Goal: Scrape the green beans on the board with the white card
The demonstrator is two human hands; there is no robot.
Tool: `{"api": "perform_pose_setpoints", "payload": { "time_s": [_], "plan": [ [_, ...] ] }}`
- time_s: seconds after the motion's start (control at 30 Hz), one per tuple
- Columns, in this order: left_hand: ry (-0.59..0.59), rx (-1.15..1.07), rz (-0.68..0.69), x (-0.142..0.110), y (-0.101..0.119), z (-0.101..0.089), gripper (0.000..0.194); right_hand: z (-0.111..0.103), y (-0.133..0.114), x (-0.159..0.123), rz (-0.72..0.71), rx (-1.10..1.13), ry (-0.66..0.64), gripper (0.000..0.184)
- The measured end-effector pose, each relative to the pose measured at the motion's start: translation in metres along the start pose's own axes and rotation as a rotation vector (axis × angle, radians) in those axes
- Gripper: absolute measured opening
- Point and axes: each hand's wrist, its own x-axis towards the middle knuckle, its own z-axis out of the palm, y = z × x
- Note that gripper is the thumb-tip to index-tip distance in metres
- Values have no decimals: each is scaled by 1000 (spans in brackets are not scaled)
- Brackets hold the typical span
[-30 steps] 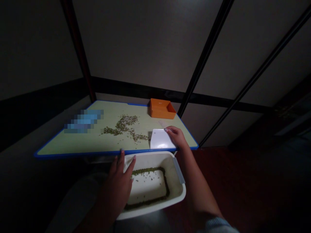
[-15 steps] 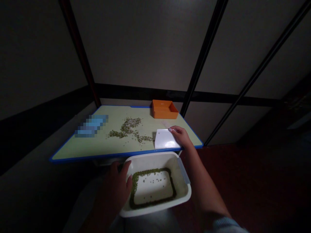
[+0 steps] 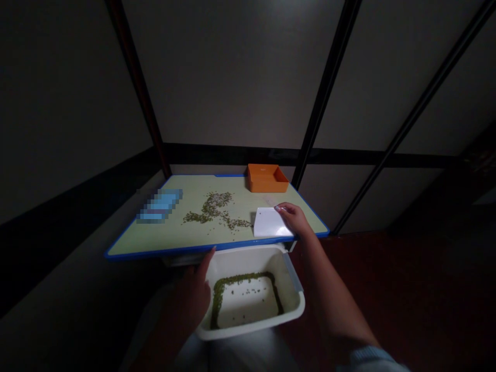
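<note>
Beyond the tub (image 3: pixel 251 258) I monitor the white panel (image 3: pixel 268 223), likely light and stiff, best held by the far edge the right hand (image 3: pixel 296 219) pinches; whether the left hand (image 3: pixel 192 293) grips the tub, I can't tell.

From where I'm standing, a grey panelled wall (image 3: pixel 232 77) is rising beyond the right hand (image 3: pixel 292 217), with dark strips (image 3: pixel 327 88) slanting up it and a black band (image 3: pixel 232 153) running across low down. A blue-edged, pale green table (image 3: pixel 155 237) is standing just ahead of the left hand (image 3: pixel 196 292). Right of both hands, dark red floor (image 3: pixel 368 279) is showing — dimly — while a faint gleam (image 3: pixel 294 4) is catching high above them.
</note>
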Motion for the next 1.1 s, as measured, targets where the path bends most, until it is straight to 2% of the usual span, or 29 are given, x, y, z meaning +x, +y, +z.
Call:
{"api": "perform_pose_setpoints", "payload": {
  "time_s": [0.23, 0.33, 0.53, 0.9, 1.1],
  "plan": [
    [16, 62, -23, 0, -8, 3, 60, -2, 11, 6, -1, 17, 12, 39],
    [5, 38, 28, 1, -14, -1, 54, -2, 16, 8, 4, 25, 19, 40],
    [-33, -2, 76, 6, -26, -3, 54, -3, 15, 7, 5, 28, 22, 41],
    [31, 37, -3, 2, -15, -1, 57, -1, 10, 7, -22, 16, 35, 42],
    [60, 26, 28, -2, -12, 0, 53, -2, 13, 8, -32, 1, 40, 44]
  ]
}}
